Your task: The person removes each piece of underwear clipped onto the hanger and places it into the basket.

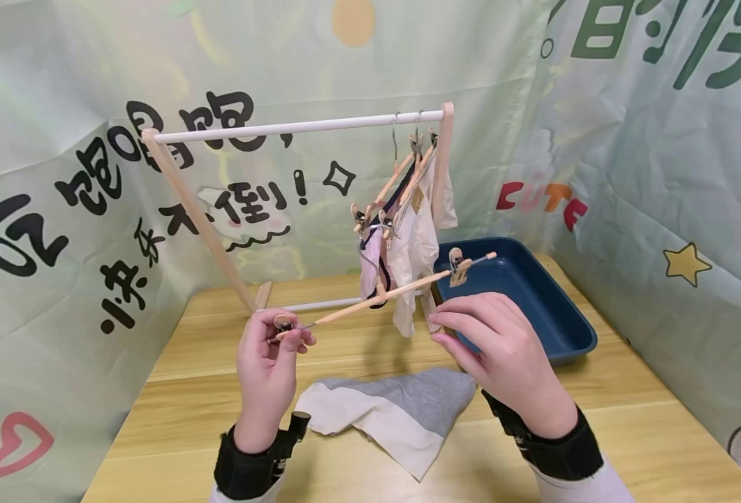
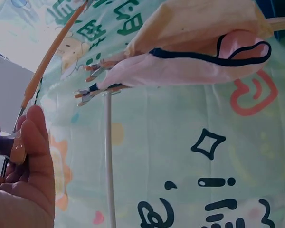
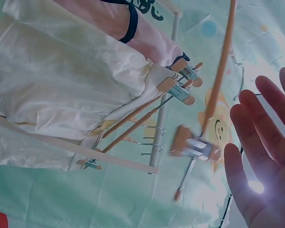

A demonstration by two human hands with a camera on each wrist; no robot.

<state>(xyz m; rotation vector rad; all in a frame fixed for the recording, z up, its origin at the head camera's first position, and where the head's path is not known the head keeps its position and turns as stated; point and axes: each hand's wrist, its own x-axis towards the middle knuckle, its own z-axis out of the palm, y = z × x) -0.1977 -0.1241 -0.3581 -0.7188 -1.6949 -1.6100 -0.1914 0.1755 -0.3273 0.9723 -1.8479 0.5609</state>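
Observation:
My left hand [image 1: 266, 370] pinches the clip [image 1: 283, 324] at the left end of a small clip hanger [image 1: 353, 308]. The hanger's wooden bar slants up to the right, and its other clip [image 1: 458, 267] sits near the far end. My right hand [image 1: 502, 342] is just below that end, fingers loosely bent; in the right wrist view its fingers [image 3: 249, 118] are apart from the hanger and hold nothing. Below the hands, a grey and white cloth garment [image 1: 408, 402] lies on the table.
Behind the hanger stands a small clothes rack [image 1: 301, 127] with a white rail. White trousers [image 1: 417, 234] and a pink garment with dark trim [image 2: 133, 71] hang at its right end. A dark blue basin [image 1: 559, 328] is on the wooden table [image 1: 175, 419] at right. Printed cloth walls surround it.

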